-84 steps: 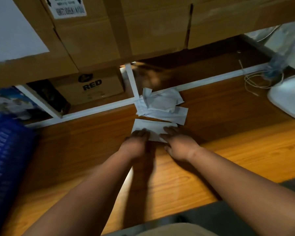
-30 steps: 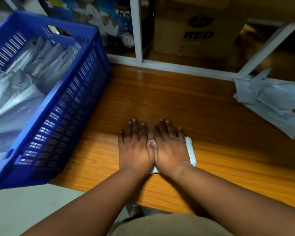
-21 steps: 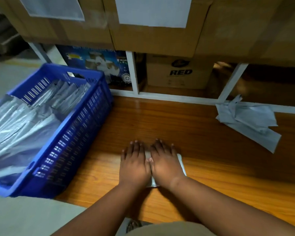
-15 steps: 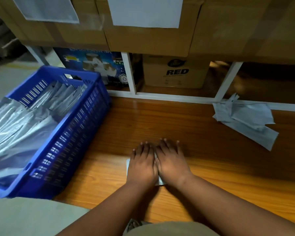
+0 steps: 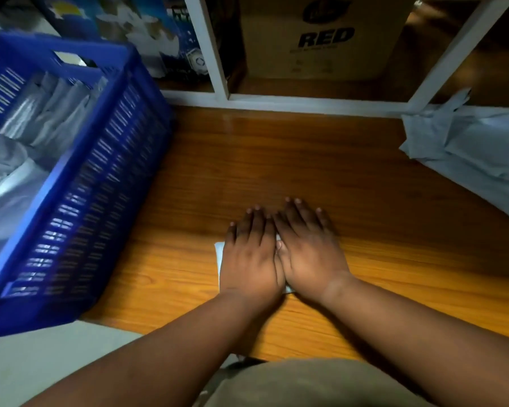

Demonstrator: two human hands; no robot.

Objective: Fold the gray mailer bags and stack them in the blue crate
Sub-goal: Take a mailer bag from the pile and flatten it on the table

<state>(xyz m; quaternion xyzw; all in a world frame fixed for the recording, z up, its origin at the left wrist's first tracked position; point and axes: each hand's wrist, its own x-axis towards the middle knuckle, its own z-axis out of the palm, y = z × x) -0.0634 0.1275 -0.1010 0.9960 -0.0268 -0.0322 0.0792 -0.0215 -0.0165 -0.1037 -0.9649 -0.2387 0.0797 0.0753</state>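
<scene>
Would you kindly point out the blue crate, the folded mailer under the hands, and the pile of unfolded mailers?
blue crate [image 5: 106, 183], head view, slatted side wall.
folded mailer [image 5: 219, 257], head view, exposed left edge.
unfolded mailers [image 5: 465, 148], head view, middle of pile.

1. Two hands lay flat side by side: the left hand [image 5: 252, 255] and the right hand [image 5: 310, 249].
2. One folded bag [image 5: 219, 255] showed under them.
3. One blue crate [image 5: 100, 183] stood at the left; its bags [image 5: 36, 121] were too bunched to count.
4. One loose pile of bags [image 5: 465, 148] lay on the right, number unclear.
5. One cardboard box [image 5: 325, 39] marked RED.
</scene>
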